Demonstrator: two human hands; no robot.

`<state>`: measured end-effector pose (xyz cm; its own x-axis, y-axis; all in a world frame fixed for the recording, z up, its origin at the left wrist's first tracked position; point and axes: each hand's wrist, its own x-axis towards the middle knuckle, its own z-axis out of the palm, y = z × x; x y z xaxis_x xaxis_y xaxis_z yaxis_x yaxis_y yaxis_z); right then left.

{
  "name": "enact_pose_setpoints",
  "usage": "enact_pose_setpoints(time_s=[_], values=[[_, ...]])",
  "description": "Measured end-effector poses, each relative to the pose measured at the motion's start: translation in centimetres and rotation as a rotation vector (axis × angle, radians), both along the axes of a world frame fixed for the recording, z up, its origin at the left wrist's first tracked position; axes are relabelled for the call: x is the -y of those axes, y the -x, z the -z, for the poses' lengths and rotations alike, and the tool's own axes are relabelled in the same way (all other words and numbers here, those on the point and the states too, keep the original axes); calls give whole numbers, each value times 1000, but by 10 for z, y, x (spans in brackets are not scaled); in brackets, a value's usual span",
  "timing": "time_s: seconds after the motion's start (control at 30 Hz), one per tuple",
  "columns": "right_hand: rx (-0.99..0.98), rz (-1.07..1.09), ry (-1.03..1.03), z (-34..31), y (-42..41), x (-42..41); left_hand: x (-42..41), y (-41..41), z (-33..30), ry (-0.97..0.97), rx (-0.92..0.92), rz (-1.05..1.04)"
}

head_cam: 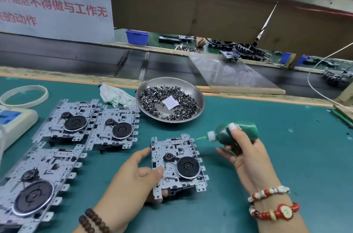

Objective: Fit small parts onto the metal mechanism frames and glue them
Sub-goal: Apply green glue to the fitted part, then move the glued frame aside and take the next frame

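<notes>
A metal mechanism frame [172, 148] with a black flywheel lies on the green mat in front of me. My left hand [131, 177] holds its left edge, thumb on top and fingers beneath. In my right hand [246, 154] is a green glue bottle [238, 131], held on its side; its white cap and green nozzle point left, just off the frame's upper right corner. Three more frames lie to the left: one [66, 120] at the back, another [116, 127] beside it, and a third [32, 189] closest to me. A steel dish [198, 97] behind holds several small dark parts.
A crumpled white cloth [114, 95] lies left of the dish. A white tape ring [24, 95] and a beige device [15, 122] sit at the far left. A conveyor belt [76, 59] runs behind the mat's wooden edge. A thin cable [315, 87] crosses at the right.
</notes>
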<state>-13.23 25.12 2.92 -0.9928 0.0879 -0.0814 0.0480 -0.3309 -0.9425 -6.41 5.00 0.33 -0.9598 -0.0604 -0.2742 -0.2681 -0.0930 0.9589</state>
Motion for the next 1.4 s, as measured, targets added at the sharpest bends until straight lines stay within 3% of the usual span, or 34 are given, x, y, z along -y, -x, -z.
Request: enact_pose_setpoints(time_s=[0.1, 0.37, 0.53, 1.03, 1.4], values=[[-13, 8, 9, 3, 2, -1, 1, 1, 1, -80, 5, -27], [-25, -147, -2, 2, -2, 0, 5, 4, 4, 137, -8, 65], [-22, -263, 57, -2, -5, -2, 5, 8, 4, 155, 26, 82], [-122, -248, -562, 10, -19, 0, 0, 0, 3, 293, -92, 21], [-183, -187, -640, 18, -17, 6, 2, -1, 4, 247, -122, 28]])
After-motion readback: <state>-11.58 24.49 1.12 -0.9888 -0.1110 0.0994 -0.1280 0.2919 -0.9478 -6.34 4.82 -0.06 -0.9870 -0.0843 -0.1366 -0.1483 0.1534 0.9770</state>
